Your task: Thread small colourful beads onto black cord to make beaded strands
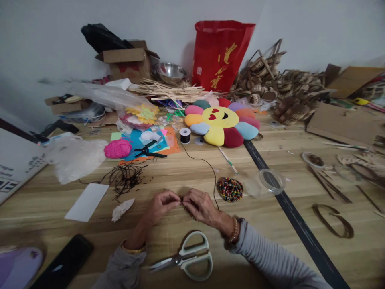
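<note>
My left hand (161, 206) and my right hand (202, 205) meet low in the middle, fingertips pinched together on a thin dark strand, apparently the end of the black cord (197, 157). This cord curves across the table from a small spool (185, 137) to my right hand. Some small beads (191, 214) show beneath my right fingers, mostly hidden. Right of my right hand lies a coiled string of multicoloured beads (230, 189). Scissors with pale handles (195, 257) rest in front of me, blades pointing left.
Left are cut black cords (124, 176), a white card (87, 202), pink yarn (118, 149), pliers (148, 151) and a phone (64, 261). A flower cushion (221, 116) sits behind. Right are a clear round lid (272, 181), a dark strip (297, 218) and a brown loop (333, 220).
</note>
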Action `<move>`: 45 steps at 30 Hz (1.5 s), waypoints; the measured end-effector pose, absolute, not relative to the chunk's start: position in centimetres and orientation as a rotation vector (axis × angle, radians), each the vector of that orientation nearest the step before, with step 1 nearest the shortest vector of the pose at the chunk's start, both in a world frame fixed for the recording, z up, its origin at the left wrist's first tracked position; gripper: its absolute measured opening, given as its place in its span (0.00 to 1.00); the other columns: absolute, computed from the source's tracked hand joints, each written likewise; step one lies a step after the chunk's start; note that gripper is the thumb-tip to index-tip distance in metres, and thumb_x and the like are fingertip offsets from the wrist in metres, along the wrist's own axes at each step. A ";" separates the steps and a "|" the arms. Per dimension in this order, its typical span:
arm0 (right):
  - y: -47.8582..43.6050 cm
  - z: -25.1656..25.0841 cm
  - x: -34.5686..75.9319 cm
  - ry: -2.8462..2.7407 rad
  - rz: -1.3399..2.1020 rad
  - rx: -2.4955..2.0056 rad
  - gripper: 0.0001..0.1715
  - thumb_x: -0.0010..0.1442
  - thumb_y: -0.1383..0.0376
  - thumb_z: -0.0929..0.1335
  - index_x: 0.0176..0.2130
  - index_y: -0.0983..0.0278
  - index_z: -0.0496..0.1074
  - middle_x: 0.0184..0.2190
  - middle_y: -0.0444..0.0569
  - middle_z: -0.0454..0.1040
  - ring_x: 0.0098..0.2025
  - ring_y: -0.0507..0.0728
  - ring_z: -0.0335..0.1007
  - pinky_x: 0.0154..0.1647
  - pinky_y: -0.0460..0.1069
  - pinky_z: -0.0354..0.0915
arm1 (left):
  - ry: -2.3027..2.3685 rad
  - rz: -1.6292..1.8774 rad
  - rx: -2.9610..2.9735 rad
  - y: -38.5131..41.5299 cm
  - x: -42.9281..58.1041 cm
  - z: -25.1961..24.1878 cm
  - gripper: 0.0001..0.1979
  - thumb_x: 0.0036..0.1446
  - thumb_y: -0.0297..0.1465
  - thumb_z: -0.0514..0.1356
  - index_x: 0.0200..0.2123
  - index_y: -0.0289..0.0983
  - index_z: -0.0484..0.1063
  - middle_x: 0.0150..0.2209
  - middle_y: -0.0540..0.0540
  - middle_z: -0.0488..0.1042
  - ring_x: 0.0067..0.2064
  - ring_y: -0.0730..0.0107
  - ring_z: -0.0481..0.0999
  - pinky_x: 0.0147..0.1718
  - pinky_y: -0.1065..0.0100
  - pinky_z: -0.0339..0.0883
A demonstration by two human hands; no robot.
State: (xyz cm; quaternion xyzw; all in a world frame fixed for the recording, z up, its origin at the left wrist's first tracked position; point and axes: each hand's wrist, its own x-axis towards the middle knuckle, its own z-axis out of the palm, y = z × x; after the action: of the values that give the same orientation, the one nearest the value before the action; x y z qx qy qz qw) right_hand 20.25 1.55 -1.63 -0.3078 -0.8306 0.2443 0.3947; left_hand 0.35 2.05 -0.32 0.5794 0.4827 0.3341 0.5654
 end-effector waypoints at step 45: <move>1.5 -1.8 20.0 -2.086 0.631 -0.754 0.09 0.66 0.63 0.63 0.35 0.64 0.68 0.28 0.49 0.72 0.30 0.53 0.68 0.32 0.46 0.64 | 1.049 0.826 1.346 2.0 0.4 -0.8 0.07 0.44 0.32 0.66 0.26 0.35 0.77 0.26 0.47 0.77 0.31 0.67 0.74 0.33 0.69 0.66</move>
State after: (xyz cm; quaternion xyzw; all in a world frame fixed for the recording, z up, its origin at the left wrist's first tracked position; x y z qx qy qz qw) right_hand 20.00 1.47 -1.77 -0.2989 -0.8269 0.2501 0.4055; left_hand 0.44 1.97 -0.77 0.5768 0.4496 0.3538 0.5832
